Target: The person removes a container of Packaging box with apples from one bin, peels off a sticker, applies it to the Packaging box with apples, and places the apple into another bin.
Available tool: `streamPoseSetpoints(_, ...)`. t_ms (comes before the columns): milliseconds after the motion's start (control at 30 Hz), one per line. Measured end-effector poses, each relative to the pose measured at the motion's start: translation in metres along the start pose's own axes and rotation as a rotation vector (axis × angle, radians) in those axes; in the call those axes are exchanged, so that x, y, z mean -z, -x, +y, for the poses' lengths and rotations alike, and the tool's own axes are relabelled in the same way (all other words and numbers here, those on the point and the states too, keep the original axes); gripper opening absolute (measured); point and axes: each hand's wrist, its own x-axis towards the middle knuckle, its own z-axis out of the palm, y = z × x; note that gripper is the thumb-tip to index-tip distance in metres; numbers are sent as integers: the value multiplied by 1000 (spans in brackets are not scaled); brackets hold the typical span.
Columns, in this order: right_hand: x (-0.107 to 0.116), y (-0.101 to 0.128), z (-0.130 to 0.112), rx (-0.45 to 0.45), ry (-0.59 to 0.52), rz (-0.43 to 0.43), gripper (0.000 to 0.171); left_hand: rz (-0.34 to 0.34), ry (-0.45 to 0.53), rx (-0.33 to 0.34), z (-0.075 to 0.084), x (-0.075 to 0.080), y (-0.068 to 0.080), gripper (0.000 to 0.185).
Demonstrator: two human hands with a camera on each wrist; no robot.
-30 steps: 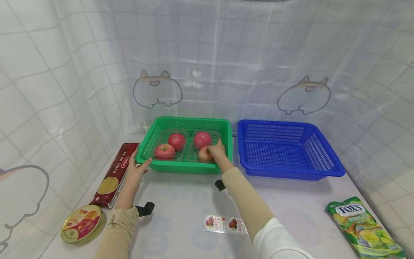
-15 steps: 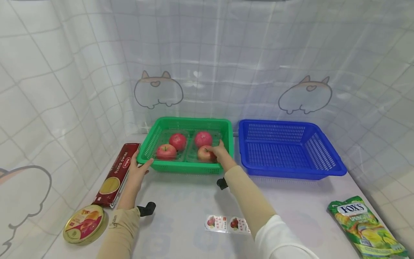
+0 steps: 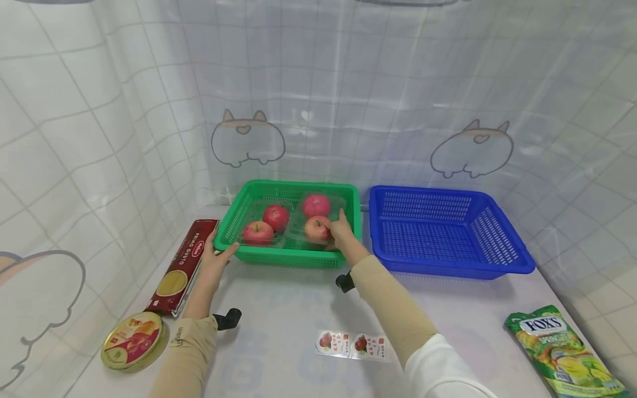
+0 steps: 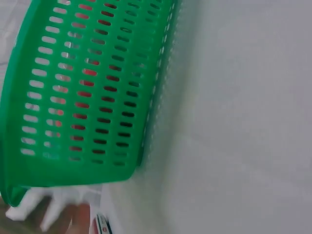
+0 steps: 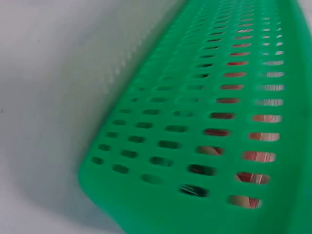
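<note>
Tray: clear plastic tray (image 3: pixel 318 221) with two apples, raised and tilted above the right half of the green basket (image 3: pixel 249 188).
Near apple: apple (image 3: pixel 317 228) in the tray's front cell, touching the fingers of the right hand.
Far apple: second apple (image 3: pixel 316 205) in the rear cell of the same tray.
Right hand: right hand (image 3: pixel 341 232) inside the basket, grip closed on the tray's near right edge (thumb on top, fingers against the fruit).
Left hand: left hand (image 3: pixel 215 261) at the basket's front left corner, thumb on the rim, grip closed on that rim; its fingertips show blurred under the corner in the left wrist view (image 4: pixel 63 219).
Left tray: another clear tray (image 3: pixel 266 224) with two apples, lying flat in the basket's left half.
Basket wall: slotted green side fills both wrist views (image 5: pixel 204 122), red showing through the slots.
Blue basket: blue basket (image 3: pixel 502 260) just right of the green one, on the same surface (image 3: pixel 278 331).
Pasta: red pasta pack (image 3: pixel 181 265) left of the green basket.
Tin: round tin (image 3: pixel 131 347) at the near left.
Stickers: fruit stickers (image 3: pixel 350 344) near the front centre.
Sweets: green Fox's bag (image 3: pixel 559 348) at the near right.
</note>
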Motion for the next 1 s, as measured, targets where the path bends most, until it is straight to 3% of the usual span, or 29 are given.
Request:
streamPoseSetpoints(67,-3,26,-17,-27,-33,-23,75,38,-59,4,3,-2,3,83)
streamPoseSetpoints(167,-3,43,-28,-40,-70,-69,75,175,-204,-43,10,-11,8,82)
streamPoseSetpoints(267,-1,51,-35,-47,-84,-91,74,313,-292,-165,22,-30,18,76)
streamPoseSetpoints(333,-1,55,-38,-48,-87,-93,74,334,-270,-253,32,-47,27,72)
streamPoseSetpoints(400,0,57,-41,-39,-88,-90,73,265,-176,-291,44,-64,36,70)
streamPoseSetpoints(433,0,59,-43,-34,-89,-87,73,207,-122,-277,51,-72,41,71)
streamPoseSetpoints(533,-1,63,-49,-28,-112,-75,72,27,75,-175,69,-96,51,75)
streamPoseSetpoints(633,-2,69,-54,-28,-145,-59,71,-95,198,-50,81,-115,55,80)
streamPoseSetpoints(767,-6,75,-55,-2,-189,-44,71,-157,252,21,87,-134,54,86)
streamPoseSetpoints(1000,-16,88,-50,50,-215,13,72,-122,308,-27,89,-154,50,86)
